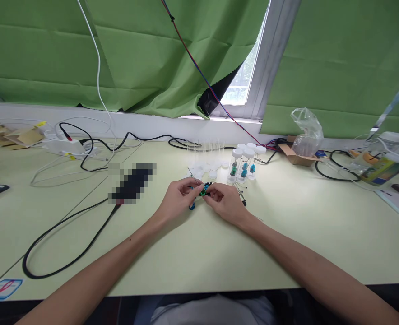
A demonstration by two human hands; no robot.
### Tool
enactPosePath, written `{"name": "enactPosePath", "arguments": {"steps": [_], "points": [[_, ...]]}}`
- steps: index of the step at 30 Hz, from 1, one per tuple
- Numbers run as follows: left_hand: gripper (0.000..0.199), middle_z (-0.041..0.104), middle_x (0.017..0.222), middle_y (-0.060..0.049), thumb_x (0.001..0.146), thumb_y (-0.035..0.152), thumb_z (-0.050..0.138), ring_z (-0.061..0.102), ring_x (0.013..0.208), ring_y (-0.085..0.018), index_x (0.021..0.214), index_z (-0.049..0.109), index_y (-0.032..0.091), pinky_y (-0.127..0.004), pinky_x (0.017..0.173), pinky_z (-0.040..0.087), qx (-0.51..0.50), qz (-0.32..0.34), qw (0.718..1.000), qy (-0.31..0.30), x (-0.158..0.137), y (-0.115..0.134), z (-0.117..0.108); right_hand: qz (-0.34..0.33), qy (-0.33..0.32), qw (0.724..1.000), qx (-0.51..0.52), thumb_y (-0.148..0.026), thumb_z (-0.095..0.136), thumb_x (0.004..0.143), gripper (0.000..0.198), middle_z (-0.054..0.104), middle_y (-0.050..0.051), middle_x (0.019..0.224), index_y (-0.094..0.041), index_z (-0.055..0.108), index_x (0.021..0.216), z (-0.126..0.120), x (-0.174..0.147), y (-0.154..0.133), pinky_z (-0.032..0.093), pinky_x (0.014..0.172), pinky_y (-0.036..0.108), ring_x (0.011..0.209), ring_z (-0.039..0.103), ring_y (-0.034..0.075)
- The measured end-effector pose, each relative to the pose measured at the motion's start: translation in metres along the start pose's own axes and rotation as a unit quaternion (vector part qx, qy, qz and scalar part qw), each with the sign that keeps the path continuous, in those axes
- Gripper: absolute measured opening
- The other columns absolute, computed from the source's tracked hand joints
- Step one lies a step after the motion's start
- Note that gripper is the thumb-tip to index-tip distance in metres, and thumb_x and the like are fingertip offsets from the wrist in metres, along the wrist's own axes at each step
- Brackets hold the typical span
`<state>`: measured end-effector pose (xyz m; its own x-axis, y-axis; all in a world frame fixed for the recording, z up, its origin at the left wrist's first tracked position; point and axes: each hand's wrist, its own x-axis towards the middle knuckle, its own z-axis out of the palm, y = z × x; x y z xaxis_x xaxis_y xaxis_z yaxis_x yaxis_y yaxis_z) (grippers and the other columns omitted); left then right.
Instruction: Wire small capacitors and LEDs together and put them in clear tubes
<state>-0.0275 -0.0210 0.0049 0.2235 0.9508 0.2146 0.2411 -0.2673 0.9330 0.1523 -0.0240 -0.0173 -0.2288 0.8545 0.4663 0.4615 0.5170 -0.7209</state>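
Observation:
My left hand (182,195) and my right hand (225,201) meet over the table, thumbs and forefingers pinched together. Between their fingertips is a small green, blue and black piece (205,189), partly hidden by the fingers; its exact kind does not show. A thin dark rod sticks up by the left fingers. One blue bit (192,206) shows just under my left hand. Thin metal pins with dark ends (242,198) lie beside my right hand. Beyond it stand several clear capped tubes (243,169) with blue or green pieces inside.
Clear open tubes (206,149) and loose white caps (204,168) sit behind my hands. A blurred-out dark device (133,183) with a black cable (50,237) lies left. Toward the right are a cardboard box (297,153) with a plastic bag, a labelled jar (382,167) and a phone (397,205).

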Motion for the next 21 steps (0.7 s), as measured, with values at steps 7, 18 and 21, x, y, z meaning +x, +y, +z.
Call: {"name": "enactPosePath", "arguments": {"steps": [7, 18, 21], "points": [[0.035, 0.064, 0.068, -0.003, 0.085, 0.052, 0.065, 0.049, 0.051, -0.011, 0.094, 0.073, 0.019, -0.023, 0.045, 0.037, 0.029, 0.007, 1.0, -0.003, -0.0016, 0.0001, 0.0002, 0.009, 0.012, 1.0, 0.023, -0.021, 0.064, 0.08, 0.006, 0.062, -0.001, 0.067, -0.018, 0.069, 0.082, 0.0001, 0.0008, -0.001, 0.045, 0.06, 0.024, 0.059, 0.055, 0.012], [0.031, 0.055, 0.054, 0.001, 0.082, 0.049, 0.069, 0.044, 0.043, -0.01, 0.091, 0.073, 0.02, -0.025, 0.042, 0.032, -0.001, -0.003, 1.0, 0.008, -0.0008, 0.002, 0.0004, 0.099, -0.006, 0.985, 0.14, -0.032, 0.067, 0.079, 0.014, 0.06, -0.001, 0.068, -0.019, 0.067, 0.084, 0.0016, 0.001, 0.0016, 0.047, 0.054, 0.025, 0.056, 0.056, 0.012], [0.029, 0.052, 0.052, 0.002, 0.083, 0.048, 0.069, 0.043, 0.043, -0.01, 0.089, 0.073, 0.02, -0.025, 0.043, 0.032, -0.003, -0.006, 1.0, 0.006, -0.0008, 0.0041, 0.0002, 0.115, -0.014, 0.975, 0.191, -0.034, 0.07, 0.078, 0.017, 0.057, -0.003, 0.064, -0.019, 0.066, 0.083, 0.0016, 0.0016, 0.0029, 0.046, 0.05, 0.026, 0.052, 0.056, 0.012]]}}
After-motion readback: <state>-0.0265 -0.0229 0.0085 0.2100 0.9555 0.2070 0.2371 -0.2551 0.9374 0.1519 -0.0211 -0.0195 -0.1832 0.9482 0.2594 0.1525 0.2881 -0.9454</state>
